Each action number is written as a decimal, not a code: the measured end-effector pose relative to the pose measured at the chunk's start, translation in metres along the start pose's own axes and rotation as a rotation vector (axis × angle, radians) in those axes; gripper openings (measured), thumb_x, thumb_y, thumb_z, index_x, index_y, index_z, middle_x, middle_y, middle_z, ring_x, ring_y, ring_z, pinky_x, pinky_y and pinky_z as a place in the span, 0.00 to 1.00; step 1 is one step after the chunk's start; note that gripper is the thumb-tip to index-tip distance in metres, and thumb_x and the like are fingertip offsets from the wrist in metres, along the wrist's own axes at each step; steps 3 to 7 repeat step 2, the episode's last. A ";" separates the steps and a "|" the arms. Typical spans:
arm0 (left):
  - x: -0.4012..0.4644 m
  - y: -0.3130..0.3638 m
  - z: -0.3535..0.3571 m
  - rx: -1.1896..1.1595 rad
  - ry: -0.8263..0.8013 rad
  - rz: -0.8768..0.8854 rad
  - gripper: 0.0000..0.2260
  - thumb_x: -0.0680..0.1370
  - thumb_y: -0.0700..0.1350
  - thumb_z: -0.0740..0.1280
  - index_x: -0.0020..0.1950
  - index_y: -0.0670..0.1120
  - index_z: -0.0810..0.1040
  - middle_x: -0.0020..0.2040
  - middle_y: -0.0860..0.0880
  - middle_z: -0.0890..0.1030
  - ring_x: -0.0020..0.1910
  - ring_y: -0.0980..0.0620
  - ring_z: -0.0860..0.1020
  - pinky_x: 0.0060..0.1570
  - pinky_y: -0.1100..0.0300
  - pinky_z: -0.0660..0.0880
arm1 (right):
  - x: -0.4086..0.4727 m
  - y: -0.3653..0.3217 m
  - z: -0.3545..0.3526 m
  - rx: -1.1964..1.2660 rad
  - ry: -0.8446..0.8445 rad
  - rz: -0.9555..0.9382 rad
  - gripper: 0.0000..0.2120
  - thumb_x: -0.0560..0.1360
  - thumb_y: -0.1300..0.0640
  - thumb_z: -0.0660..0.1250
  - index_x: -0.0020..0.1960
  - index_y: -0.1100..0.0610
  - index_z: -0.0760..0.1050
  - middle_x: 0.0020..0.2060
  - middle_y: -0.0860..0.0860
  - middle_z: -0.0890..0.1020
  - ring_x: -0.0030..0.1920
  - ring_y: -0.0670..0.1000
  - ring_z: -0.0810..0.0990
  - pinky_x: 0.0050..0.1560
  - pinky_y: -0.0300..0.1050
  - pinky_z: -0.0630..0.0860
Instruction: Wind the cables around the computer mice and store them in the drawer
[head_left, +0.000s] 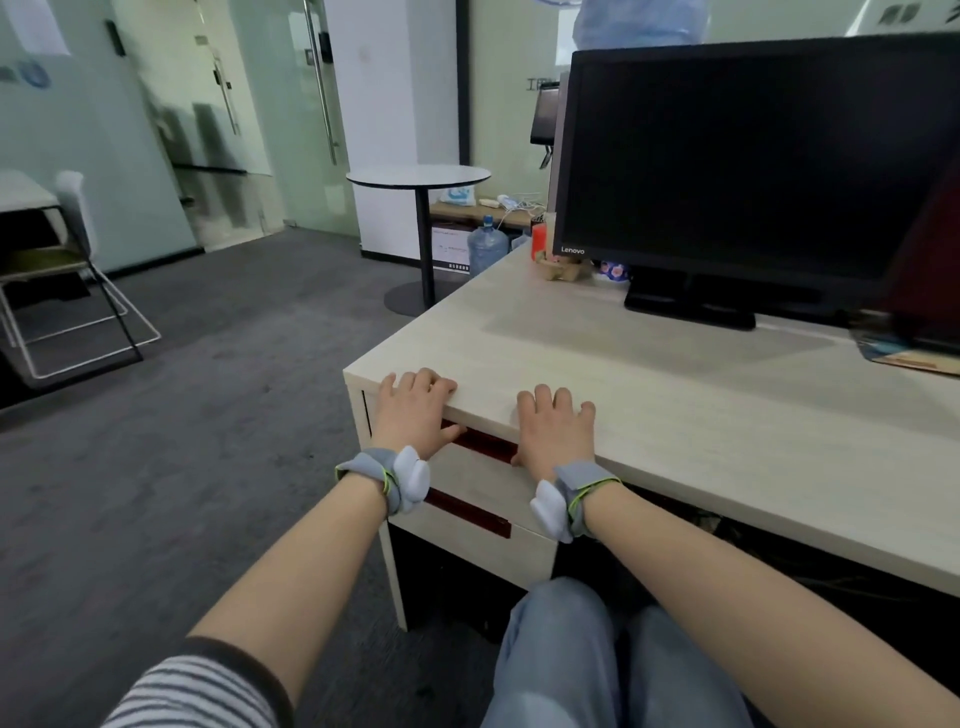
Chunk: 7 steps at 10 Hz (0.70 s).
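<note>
My left hand (414, 408) and my right hand (557, 428) lie palm down on the front corner of the light wooden desk (649, 395), fingers spread, holding nothing. Below them is a drawer unit: the top drawer (480, 480) has a dark red handle slot, and a lower drawer (467, 540) has the same. Both drawers look closed. No computer mouse or cable shows in the view.
A black Lenovo monitor (748, 166) stands at the back of the desk. Small items (561, 265) sit beside its base, and a book (909, 348) lies at the right edge. A round side table (418, 176), water bottle (487, 249) and chair (67, 270) stand on the carpet.
</note>
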<state>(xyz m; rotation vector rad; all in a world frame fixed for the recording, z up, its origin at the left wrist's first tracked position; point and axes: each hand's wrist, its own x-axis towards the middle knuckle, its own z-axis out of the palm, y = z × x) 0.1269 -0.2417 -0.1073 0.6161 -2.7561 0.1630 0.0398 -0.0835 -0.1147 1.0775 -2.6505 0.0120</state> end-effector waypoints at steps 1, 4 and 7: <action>0.002 0.004 -0.005 0.027 -0.069 0.013 0.25 0.70 0.59 0.67 0.63 0.50 0.69 0.60 0.47 0.71 0.61 0.45 0.69 0.66 0.47 0.60 | -0.003 0.000 -0.004 0.008 -0.045 -0.006 0.31 0.68 0.46 0.70 0.63 0.57 0.62 0.61 0.55 0.68 0.60 0.58 0.66 0.57 0.58 0.64; 0.020 0.012 -0.029 0.018 -0.283 -0.032 0.28 0.68 0.59 0.69 0.63 0.48 0.70 0.60 0.46 0.72 0.61 0.44 0.71 0.62 0.48 0.65 | 0.006 0.003 -0.027 0.060 -0.209 0.004 0.37 0.64 0.38 0.71 0.64 0.56 0.63 0.61 0.54 0.68 0.62 0.58 0.66 0.58 0.57 0.65; 0.020 0.012 -0.029 0.018 -0.283 -0.032 0.28 0.68 0.59 0.69 0.63 0.48 0.70 0.60 0.46 0.72 0.61 0.44 0.71 0.62 0.48 0.65 | 0.006 0.003 -0.027 0.060 -0.209 0.004 0.37 0.64 0.38 0.71 0.64 0.56 0.63 0.61 0.54 0.68 0.62 0.58 0.66 0.58 0.57 0.65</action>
